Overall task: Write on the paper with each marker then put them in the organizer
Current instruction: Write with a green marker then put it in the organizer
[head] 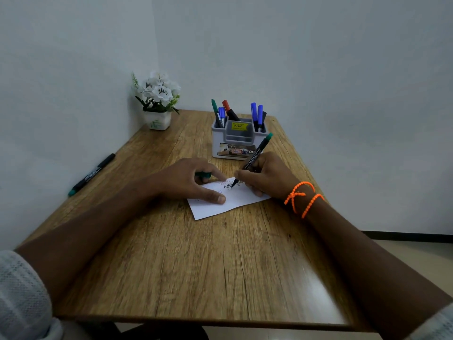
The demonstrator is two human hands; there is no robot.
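The right hand [266,176] has its grip pinched round a green-ended marker [255,157], tip down on the paper [232,198], which lies mid-tabletop just before the organizer [236,141]. The left hand [188,181] pins the paper with thumb and forefinger while its grip curls round a green cap [203,174]. Writing is the step in hand; next, I judge, comes recapping and dropping the marker into the organizer. Both forearms stretch forward, wrists low. Another marker [92,174] waits at the tabletop's left edge.
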